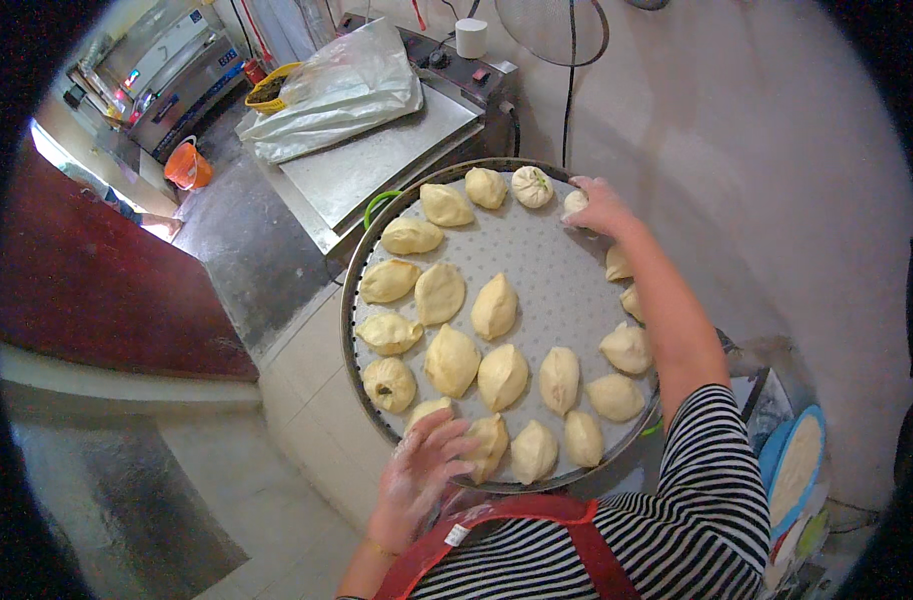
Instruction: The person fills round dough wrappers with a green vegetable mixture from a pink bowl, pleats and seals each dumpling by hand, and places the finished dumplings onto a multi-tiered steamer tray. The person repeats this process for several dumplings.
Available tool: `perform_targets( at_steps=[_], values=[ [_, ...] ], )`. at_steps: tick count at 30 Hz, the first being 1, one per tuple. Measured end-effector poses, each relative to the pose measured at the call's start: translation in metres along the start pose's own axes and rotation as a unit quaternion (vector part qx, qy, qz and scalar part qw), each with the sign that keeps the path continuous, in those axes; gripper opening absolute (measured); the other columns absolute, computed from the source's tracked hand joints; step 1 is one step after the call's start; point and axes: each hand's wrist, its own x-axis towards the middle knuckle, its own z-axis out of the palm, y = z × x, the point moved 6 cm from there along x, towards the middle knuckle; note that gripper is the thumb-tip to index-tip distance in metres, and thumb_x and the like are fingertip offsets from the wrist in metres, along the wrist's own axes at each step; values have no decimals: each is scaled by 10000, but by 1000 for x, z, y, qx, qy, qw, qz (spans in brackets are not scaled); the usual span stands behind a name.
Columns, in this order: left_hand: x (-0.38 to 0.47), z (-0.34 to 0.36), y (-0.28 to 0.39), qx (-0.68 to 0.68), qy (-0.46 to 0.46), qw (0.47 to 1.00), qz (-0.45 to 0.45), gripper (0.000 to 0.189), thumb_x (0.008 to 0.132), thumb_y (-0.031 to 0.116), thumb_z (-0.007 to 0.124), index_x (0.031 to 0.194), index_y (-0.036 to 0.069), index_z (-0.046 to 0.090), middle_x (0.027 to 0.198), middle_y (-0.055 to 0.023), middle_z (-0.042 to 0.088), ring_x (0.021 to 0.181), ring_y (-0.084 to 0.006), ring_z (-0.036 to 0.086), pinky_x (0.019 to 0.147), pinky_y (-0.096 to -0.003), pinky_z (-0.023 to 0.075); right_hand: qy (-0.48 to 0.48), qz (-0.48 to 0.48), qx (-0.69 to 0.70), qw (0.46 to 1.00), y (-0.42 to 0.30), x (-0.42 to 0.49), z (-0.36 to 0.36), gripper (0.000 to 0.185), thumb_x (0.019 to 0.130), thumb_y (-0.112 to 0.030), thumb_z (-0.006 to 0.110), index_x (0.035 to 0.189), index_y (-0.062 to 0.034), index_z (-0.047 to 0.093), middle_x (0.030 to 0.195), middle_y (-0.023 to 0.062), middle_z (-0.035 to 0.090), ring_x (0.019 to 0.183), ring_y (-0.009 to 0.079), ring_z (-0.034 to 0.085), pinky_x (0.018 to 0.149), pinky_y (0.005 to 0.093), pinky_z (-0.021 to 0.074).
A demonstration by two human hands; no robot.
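A large round steamer tray (546, 277) with a perforated grey liner lies before me, holding several pale filled dough buns. At its far right edge, the fingers of my right hand (605, 206) are around a small white bun (575, 202). Just left of that sits a pleated white bun (532, 187) with a green speck of filling. My left hand (434, 454), dusted with flour, hovers at the near edge with its fingers apart. It partly hides a yellowish bun (489, 447) and another bun (428, 412). A pleated bun (389, 385) at the left has a dark opening on top.
Behind the tray stands a metal-topped appliance (381, 150) bearing a plastic bag (344, 90) and a white cup-like object (471, 38). A blue-rimmed basin (795, 469) is at my right. An orange bucket (188, 166) stands far left, near another person's hand (163, 221).
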Motion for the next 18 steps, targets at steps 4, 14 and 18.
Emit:
perform_targets(
  at_steps=[4,14,18],
  values=[
    [-5,10,5,12,-38,999,14,476,942,342,442,1298,29,399,1264,-183,493,1148,-318,504,903,-430,452,106,-53,18,993,-12,-25,-36,488,715,-253,686,1144,-53,567,1164,141,572,1084,292,538,909,394,437],
    [-1,47,-1,71,-85,992,65,642,939,529,319,1305,3,373,1356,-165,417,1278,-297,388,978,-427,387,-24,-265,544,796,-201,-294,25,514,833,-222,582,1296,-29,468,1303,131,494,1246,244,431,1046,370,302],
    [-23,54,-22,-110,-301,947,-33,779,899,649,194,1207,-13,466,1163,-211,548,1047,-353,554,876,-436,458,131,-312,368,866,-263,-353,60,570,823,-276,574,1319,-28,441,1393,197,381,1314,324,334,1099,392,201]
  ],
)
